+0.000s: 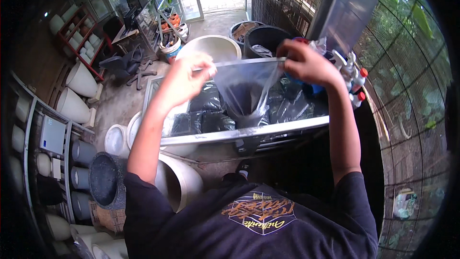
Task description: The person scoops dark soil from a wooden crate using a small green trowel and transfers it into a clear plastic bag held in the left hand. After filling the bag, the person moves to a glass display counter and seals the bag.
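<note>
A clear plastic bag [245, 79] with dark material in its lower part stands on a metal-framed table [206, 138]. Its top is spread wide between my two hands. My left hand [189, 76] is closed in a pinch on the bag's left upper corner. On the other side, my right hand [306, 62] grips the right upper corner with bent fingers. Both hands are slightly blurred. Around the bag lie several filled bags with dark contents [218, 122], packed close together on the tabletop.
Bottles with red caps [358, 80] crowd the table's right end. Beyond it stand a cream pot [211, 43] and a black tub [266, 38]. A speckled dark pot [108, 180] and a large pale pot [179, 182] are low left. Wire mesh [407, 129] runs along the right.
</note>
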Tool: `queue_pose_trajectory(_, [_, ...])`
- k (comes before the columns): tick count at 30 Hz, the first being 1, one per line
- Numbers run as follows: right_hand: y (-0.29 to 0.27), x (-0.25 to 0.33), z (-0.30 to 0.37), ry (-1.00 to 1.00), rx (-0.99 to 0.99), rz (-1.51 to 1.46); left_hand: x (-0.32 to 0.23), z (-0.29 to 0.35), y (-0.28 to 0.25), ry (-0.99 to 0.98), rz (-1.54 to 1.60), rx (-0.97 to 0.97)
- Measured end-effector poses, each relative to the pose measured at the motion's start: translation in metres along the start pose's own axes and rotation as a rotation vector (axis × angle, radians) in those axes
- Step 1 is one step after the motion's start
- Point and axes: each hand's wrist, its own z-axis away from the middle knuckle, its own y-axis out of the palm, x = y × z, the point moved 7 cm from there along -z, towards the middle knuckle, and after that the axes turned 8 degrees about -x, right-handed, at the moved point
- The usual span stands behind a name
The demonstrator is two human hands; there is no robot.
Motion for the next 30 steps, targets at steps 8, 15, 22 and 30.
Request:
queue_pose_trajectory(8, [0.031,-0.042,-0.046,0.139,0.212,-0.334,0.023,-0.036,0.019,0.036,0.009,0.08])
queue_pose_trajectory(15, [-0.015,-0.031,-0.072,0.025,0.0,-0.518,0.007,-0.067,-0.005,0.177,0.106,0.007])
queue_pose_trajectory(22, [-0.018,-0.038,-0.078,0.019,0.015,-0.118,0.041,-0.098,-0.001,-0.051,0.18,0.118])
queue_pose_trajectory(30, [0.011,-0.055,-0.079,0.345,0.131,0.043,0.081,-0.081,0.03,-0.149,0.208,0.159])
